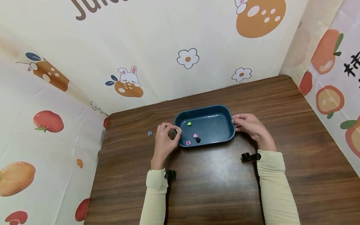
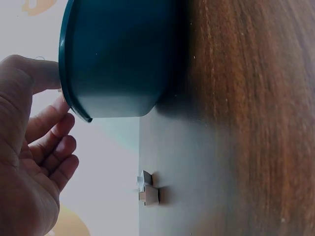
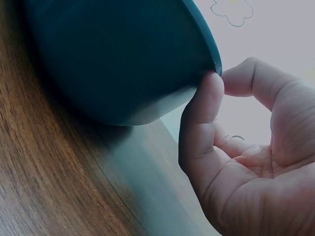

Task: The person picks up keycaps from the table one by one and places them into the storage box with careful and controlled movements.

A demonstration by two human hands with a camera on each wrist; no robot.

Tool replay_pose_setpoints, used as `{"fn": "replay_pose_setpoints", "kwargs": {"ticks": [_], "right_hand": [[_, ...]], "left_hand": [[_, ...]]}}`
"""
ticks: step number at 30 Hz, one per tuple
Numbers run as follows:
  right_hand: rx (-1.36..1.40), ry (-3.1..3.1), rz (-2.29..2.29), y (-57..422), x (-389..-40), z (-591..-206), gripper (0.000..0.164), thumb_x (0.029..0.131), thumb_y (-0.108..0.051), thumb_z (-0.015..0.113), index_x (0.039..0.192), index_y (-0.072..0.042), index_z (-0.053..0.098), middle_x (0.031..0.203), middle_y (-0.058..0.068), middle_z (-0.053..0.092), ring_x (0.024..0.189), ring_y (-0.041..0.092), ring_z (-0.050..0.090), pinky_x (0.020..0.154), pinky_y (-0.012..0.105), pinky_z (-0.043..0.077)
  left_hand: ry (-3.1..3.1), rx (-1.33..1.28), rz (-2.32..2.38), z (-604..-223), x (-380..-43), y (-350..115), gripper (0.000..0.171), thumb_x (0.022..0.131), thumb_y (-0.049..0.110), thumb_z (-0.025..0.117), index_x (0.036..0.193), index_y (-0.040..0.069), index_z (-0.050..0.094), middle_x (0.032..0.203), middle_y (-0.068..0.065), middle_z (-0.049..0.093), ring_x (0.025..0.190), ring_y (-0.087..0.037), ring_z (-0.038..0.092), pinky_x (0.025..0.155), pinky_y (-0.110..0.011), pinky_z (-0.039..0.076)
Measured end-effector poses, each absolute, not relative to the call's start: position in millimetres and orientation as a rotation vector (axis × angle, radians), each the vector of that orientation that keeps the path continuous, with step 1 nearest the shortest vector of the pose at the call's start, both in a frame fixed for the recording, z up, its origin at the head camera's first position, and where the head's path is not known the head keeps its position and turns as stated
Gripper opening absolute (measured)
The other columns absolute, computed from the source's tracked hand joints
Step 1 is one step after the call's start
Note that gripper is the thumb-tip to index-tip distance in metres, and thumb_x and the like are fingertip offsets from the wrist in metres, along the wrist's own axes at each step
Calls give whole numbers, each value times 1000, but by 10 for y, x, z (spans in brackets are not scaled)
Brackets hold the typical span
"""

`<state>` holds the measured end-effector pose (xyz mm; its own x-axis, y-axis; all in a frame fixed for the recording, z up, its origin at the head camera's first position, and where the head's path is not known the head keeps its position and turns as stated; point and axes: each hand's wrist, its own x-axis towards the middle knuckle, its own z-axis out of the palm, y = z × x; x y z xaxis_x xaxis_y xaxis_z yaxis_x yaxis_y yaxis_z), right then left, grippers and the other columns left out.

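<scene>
A dark blue rectangular tray (image 1: 208, 129) with rounded corners sits on the table. My left hand (image 1: 165, 140) pinches a small tan block (image 1: 178, 129) between thumb and index finger at the tray's left rim; the fingers hide most of it in the left wrist view. At the opposite end, my right hand (image 1: 250, 126) pinches the tray's rim between thumb and index finger. Inside the tray lie a green block (image 1: 189, 124), a light pink block (image 1: 195, 136), a black block (image 1: 198, 140) and a bright pink block (image 1: 188, 142).
A small blue block (image 1: 149, 133) lies on the wooden table (image 1: 213, 181), left of my left hand. Printed cloth hangs behind the table (image 1: 160, 62) and along both sides. A black strap device (image 1: 170, 175) is on each wrist.
</scene>
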<state>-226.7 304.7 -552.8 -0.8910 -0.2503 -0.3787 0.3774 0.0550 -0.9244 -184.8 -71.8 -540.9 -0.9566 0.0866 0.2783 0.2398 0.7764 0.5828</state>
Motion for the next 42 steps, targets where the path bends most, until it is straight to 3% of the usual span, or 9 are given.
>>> {"fn": "replay_pose_setpoints", "kwargs": {"ticks": [15, 29, 35, 42], "right_hand": [[111, 1862, -1915, 2907, -2324, -5526, 38, 104, -11, 56, 132, 16, 53, 86, -10, 68, 76, 3, 64, 72, 19, 59], [145, 1875, -1915, 2987, -2290, -5509, 38, 104, -11, 56, 132, 15, 53, 84, -10, 67, 75, 2, 64, 71, 19, 58], [154, 1875, -1914, 3010, -2281, -5506, 37, 104, -11, 56, 131, 15, 53, 84, -9, 67, 75, 3, 63, 70, 19, 58], [163, 1871, -1916, 3046, -2268, -5488, 35, 104, -10, 56, 130, 14, 54, 83, -10, 67, 75, 2, 63, 70, 18, 58]], "left_hand": [[-2764, -203, -920, -5390, -1841, -806, 21, 93, 27, 81, 107, 12, 79, 114, -6, 64, 109, -26, 52, 94, -46, 47], [-2800, -255, -948, -5423, -1878, -716, 30, 96, 34, 78, 116, 11, 79, 121, -7, 62, 116, -27, 50, 100, -47, 47], [-2767, -258, -980, -5453, -1873, -737, 34, 95, 32, 80, 120, 9, 77, 123, -8, 62, 116, -28, 50, 99, -49, 46], [-2759, -221, -997, -5476, -1855, -800, 32, 96, 37, 76, 119, 14, 76, 125, -7, 62, 116, -28, 50, 94, -44, 44]]}}
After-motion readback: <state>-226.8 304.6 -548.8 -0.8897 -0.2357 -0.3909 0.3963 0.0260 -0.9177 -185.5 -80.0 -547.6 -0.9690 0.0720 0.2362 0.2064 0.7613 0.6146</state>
